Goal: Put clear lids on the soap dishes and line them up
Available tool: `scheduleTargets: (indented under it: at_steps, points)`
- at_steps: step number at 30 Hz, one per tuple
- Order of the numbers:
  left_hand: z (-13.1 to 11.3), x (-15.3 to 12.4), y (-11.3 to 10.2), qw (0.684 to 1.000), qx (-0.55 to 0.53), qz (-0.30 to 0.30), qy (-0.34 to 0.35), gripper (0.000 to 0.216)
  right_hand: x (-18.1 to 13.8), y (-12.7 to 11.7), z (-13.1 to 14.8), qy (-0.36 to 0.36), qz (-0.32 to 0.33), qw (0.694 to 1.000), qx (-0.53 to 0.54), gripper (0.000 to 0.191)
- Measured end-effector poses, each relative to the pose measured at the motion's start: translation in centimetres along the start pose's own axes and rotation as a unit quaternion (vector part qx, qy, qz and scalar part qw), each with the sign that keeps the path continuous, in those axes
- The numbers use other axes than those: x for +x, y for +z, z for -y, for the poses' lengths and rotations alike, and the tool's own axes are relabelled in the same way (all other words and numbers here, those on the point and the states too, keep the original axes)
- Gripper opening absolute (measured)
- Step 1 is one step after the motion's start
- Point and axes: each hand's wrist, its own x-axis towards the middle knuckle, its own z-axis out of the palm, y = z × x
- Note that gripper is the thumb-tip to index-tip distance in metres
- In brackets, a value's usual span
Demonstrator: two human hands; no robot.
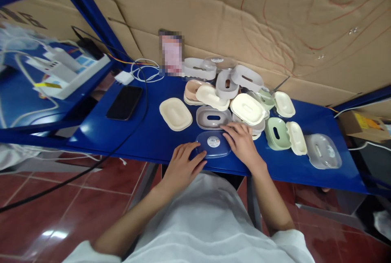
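Observation:
A clear oval lid [213, 144] with a round white sticker lies on the blue shelf [146, 136] near its front edge. My left hand [182, 165] touches the lid's left rim with its fingertips. My right hand [240, 140] rests on its right rim, fingers spread. Just behind the lid sits a grey oval soap-dish base [213, 117] with a slot. A cream oval tray [175, 113] lies to the left of it.
Several more cream, grey, pink and green dish parts [247, 108] are piled at the back and right, with a clear lid [323, 151] at far right. A black phone [124, 102] and cables [143, 71] lie left. Cardboard [244, 18] lines the back.

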Motion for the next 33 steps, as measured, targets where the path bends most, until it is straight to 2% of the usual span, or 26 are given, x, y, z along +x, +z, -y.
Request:
scheduleTargets:
  at_steps: [4, 7, 10, 13, 16, 18, 19, 21, 23, 26, 29, 33]
  points:
    - [-0.4, -0.3, 0.1, 1.000, -0.003, -0.006, -0.010, 0.020, 1.8, -1.0, 0.2, 0.004, 0.001, 1.000, 0.018, 0.031]
    - [-0.6, 0.0, 0.0, 1.000, -0.010, 0.001, -0.012, 0.022, 1.0, -2.5, 1.0, 0.054, -0.055, 0.987, 0.141, 0.032]
    - [-0.4, 0.6, -0.2, 0.999, -0.013, 0.031, 0.018, 0.035, -2.5, -3.4, 1.5, 0.206, -0.120, 0.929, 0.282, 0.036]
    - [0.8, 1.3, -0.7, 0.999, 0.009, 0.028, 0.026, 0.050, -6.8, -3.3, 1.1, 0.358, -0.140, 0.856, 0.347, 0.044]
    - [2.8, 1.8, -1.4, 0.996, 0.066, -0.022, -0.063, 0.054, -9.8, -2.7, 0.3, 0.454, -0.164, 0.794, 0.369, 0.060]
    - [4.1, 1.9, -1.8, 0.987, 0.106, -0.040, -0.112, 0.047, -10.7, -2.3, 0.1, 0.477, -0.180, 0.776, 0.372, 0.070]
    - [4.5, 1.7, -1.9, 0.984, 0.121, -0.044, -0.122, 0.042, -11.0, -2.2, 0.1, 0.469, -0.184, 0.787, 0.357, 0.071]
    - [5.1, 1.1, -2.2, 0.981, 0.141, -0.051, -0.120, 0.033, -11.2, -1.9, 0.5, 0.418, -0.188, 0.846, 0.273, 0.071]
    - [4.9, 0.2, -2.5, 0.981, 0.151, -0.058, -0.103, 0.029, -11.2, -1.7, 1.1, 0.337, -0.180, 0.910, 0.161, 0.072]
    - [3.5, -1.4, -2.6, 0.989, 0.131, -0.047, -0.055, 0.030, -11.3, -1.3, 2.4, 0.214, -0.128, 0.967, 0.056, 0.060]
    - [1.6, -2.5, -2.3, 0.995, 0.089, -0.040, -0.021, 0.032, -10.9, -0.9, 3.6, 0.130, -0.102, 0.986, 0.025, 0.051]
    - [0.1, -2.9, -1.6, 0.998, 0.049, -0.038, -0.016, 0.036, -8.2, 0.1, 4.4, 0.118, -0.101, 0.987, 0.043, 0.046]
